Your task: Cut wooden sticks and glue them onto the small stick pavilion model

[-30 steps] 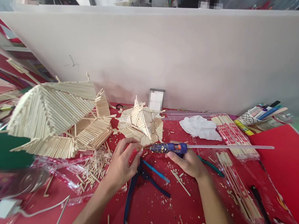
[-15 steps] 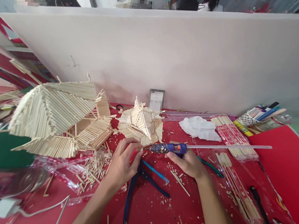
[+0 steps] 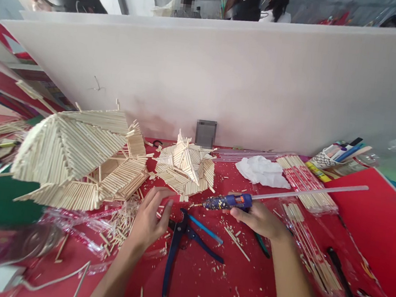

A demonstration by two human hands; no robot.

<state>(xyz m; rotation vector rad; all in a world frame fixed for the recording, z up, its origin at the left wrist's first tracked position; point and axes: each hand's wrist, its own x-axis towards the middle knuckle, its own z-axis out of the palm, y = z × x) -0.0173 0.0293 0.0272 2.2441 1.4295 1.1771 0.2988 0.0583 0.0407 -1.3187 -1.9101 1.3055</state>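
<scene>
The surface (image 3: 210,290) was littered, and the clutter was the broadest hazard: a sleeve or forearm swept sideways could have dragged things together. Toward its left edge stood the big model (image 3: 71,150), its stick roof overhanging a lower tier; a knock from the left elbow might have cracked glued joints. Beside it, near the middle of the far edge, sat the small model (image 3: 185,164), a pointed star of sticks. Its thin arms looked easy to snap, and a nudge from the gun could have shifted it.

The left hand (image 3: 150,217) hovered short of the small model, fingers curled and thumb apart, seemingly pinching nothing. The right hand (image 3: 256,217) was wrapped around the gun's grip. The cutter (image 3: 181,232) lay between the hands, its handles toward the near edge; the left hand, so close to its head, might have caught on it when dropping.

The glue gun (image 3: 227,201) pointed left, nozzle just off the small model's near side. If it was hot, a stray left finger could have been burned, or glue dripped. Its long glue stick (image 3: 310,192), reaching toward the right edge, could have snagged. Smallest, the scraps (image 3: 236,231) might have stuck in wet glue.
</scene>
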